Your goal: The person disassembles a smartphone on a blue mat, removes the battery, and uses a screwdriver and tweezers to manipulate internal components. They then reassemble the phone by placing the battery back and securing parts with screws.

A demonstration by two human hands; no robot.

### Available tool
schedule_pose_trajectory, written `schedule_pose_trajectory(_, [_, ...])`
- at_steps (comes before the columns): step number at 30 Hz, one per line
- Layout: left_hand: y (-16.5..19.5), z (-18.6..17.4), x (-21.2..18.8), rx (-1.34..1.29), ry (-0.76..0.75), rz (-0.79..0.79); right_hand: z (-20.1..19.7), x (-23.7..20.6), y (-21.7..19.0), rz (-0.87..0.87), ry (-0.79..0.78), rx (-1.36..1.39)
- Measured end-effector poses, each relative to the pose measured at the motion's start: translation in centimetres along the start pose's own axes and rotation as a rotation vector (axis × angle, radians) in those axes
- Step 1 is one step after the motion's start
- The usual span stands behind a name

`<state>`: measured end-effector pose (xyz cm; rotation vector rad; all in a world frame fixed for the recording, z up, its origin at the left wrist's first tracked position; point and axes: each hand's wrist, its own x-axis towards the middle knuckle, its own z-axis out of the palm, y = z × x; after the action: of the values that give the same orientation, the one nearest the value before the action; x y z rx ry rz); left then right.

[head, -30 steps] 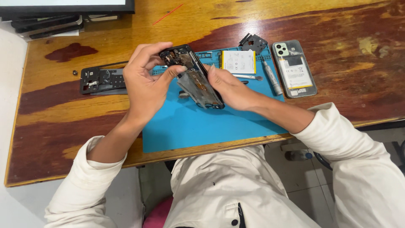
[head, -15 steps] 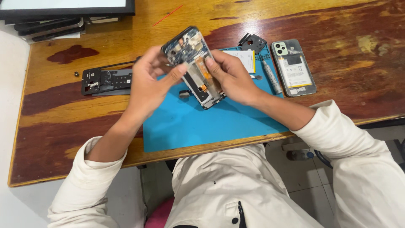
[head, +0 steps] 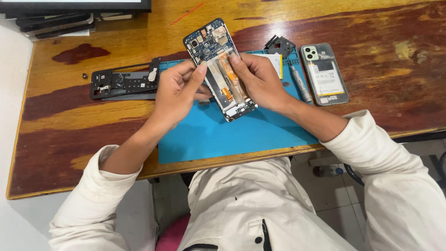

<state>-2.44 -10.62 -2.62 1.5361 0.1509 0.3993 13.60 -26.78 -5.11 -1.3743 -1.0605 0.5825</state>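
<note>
Holding an opened phone [head: 218,67] between both hands, above the blue mat [head: 241,132], tilted, camera end toward the desk's [head: 69,125] far edge. Left hand [head: 179,93] grips its left side, thumb and forefinger pinched onto the exposed inside. Right hand [head: 260,81] grips the right side, fingertips pressed on the orange flex strips down the middle. Both hands closed on it; lower right part of the phone is hidden behind the right fingers.

Small parts inside too fine to make out beyond a circuit board at the top end.

Left of the mat, near the desk's left side: a dark frame [head: 125,84] lying flat, a tiny dark bit [head: 85,75] just beside its left end, kind unclear. On the mat's far right corner: a small black piece [head: 279,46], a white-and-yellow battery [head: 275,62] mostly hidden behind the right hand, a grey tool [head: 299,83] partly covered by the wrist. Just off the mat's right edge: a back cover [head: 324,74], lying flat. Far left corner: dark flat things [head: 51,23] cut off by the frame. A thin red stick [head: 186,13] near the far edge.
</note>
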Motion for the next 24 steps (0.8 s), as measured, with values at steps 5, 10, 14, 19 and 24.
schedule_pose_trajectory(5, [0.3, 0.0, 0.0, -0.097, 0.040, 0.012, 0.2, 0.1, -0.6, -0.044, -0.080, 0.064])
schedule_pose_trajectory(10, [-0.5, 0.1, 0.0, -0.162, 0.069, 0.050, 0.8, 0.2, -1.5, -0.021, -0.011, -0.002])
schedule_pose_trajectory(14, [-2.2, 1.4, -0.1, -0.543, -0.055, -0.028, 1.8, 0.5, -1.7, -0.018, 0.085, 0.054])
schedule_pose_trajectory(19, [-3.3, 1.8, 0.0, -0.706, -0.171, -0.160, 2.0, 0.2, -1.8, 0.042, 0.054, -0.233])
schedule_pose_trajectory(24, [-3.0, 1.5, 0.0, -0.680, -0.219, -0.187, 2.0, -0.2, -1.5, -0.169, -0.029, -0.571])
